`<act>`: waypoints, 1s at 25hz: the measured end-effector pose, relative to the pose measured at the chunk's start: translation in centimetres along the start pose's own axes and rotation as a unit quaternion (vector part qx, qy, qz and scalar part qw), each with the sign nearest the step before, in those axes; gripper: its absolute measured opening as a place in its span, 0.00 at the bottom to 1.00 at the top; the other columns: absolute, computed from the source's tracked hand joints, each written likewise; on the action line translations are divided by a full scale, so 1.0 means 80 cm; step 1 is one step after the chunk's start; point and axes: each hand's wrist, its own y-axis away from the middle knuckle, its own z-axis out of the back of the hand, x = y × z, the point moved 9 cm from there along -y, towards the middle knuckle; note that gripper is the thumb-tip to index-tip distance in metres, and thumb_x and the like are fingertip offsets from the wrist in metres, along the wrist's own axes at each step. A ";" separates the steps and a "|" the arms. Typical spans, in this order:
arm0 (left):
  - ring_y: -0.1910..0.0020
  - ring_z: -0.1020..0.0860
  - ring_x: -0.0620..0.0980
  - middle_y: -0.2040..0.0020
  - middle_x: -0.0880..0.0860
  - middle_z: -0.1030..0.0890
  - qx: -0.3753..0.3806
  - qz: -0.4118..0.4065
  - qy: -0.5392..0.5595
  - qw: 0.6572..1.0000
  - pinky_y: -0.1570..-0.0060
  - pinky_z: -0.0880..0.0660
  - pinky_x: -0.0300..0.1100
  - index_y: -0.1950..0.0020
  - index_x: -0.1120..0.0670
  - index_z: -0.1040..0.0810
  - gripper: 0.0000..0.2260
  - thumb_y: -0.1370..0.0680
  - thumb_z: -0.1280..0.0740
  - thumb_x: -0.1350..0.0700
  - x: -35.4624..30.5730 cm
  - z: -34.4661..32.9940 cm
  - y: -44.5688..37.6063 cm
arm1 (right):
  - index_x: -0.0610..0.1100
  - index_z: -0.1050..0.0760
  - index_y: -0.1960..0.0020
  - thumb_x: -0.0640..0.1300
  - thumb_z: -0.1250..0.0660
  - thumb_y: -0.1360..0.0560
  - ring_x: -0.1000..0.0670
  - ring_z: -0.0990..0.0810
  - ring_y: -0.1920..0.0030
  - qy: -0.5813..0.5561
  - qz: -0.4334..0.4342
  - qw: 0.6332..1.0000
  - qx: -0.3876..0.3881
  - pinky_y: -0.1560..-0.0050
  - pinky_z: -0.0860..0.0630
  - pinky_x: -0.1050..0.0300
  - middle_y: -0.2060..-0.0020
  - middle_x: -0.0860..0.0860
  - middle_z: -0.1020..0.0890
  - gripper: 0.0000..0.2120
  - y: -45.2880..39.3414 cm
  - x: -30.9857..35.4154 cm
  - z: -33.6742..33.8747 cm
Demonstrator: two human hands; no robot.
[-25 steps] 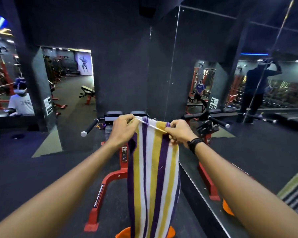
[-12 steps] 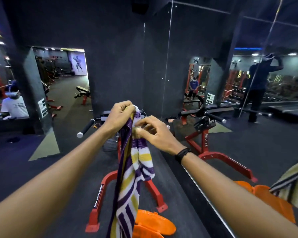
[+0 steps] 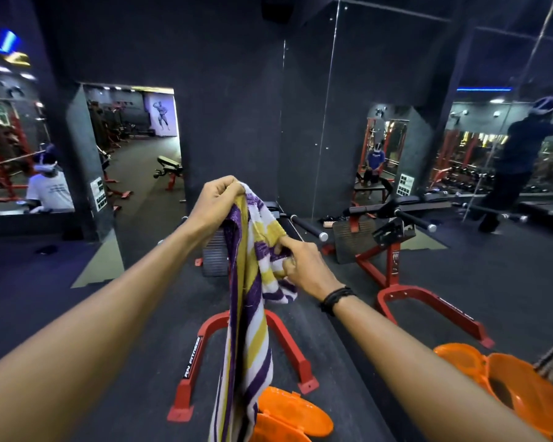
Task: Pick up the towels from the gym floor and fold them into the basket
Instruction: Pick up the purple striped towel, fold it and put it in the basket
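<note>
Towel (image 3: 248, 314), striped, hangs at centre frame, its top bunched in the left hand (image 3: 216, 202) at 12 o'clock while the right hand (image 3: 304, 269) pinches an edge at 3 o'clock; that shallow pinch could slip, undoing the fold.

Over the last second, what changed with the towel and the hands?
The striped towel, earlier stretched flat between both hands, now hangs bunched. The left hand keeps gripping the top, while the right hand dropped lower to pinch a fold. The orange basket stays below.
</note>
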 end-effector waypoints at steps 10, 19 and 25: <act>0.66 0.30 0.48 0.67 0.58 0.25 0.025 -0.018 -0.283 0.959 0.65 0.34 0.43 0.60 0.59 0.22 0.12 0.25 0.37 0.52 0.052 0.056 -0.007 | 0.35 0.24 0.60 0.32 0.43 0.28 0.47 0.27 0.63 0.162 -0.093 0.935 0.301 0.65 0.32 0.59 0.65 0.43 0.27 0.10 0.017 -0.083 0.011; 0.60 0.25 0.54 0.64 0.56 0.22 -0.020 -0.036 -0.386 0.921 0.63 0.39 0.41 0.56 0.59 0.18 0.06 0.22 0.34 0.61 0.062 0.081 -0.001 | 0.44 0.30 0.71 0.49 0.26 0.29 0.55 0.28 0.71 -0.018 -0.046 0.991 0.122 0.67 0.29 0.57 0.74 0.51 0.27 0.18 0.004 -0.083 0.085; 0.59 0.26 0.54 0.60 0.55 0.22 -0.068 -0.048 -0.340 0.937 0.60 0.35 0.41 0.49 0.57 0.23 0.05 0.21 0.35 0.56 0.062 0.088 -0.001 | 0.48 0.30 0.61 0.41 0.26 0.29 0.46 0.18 0.64 -0.205 -0.051 0.966 -0.150 0.65 0.23 0.50 0.65 0.45 0.17 0.13 -0.004 -0.112 0.143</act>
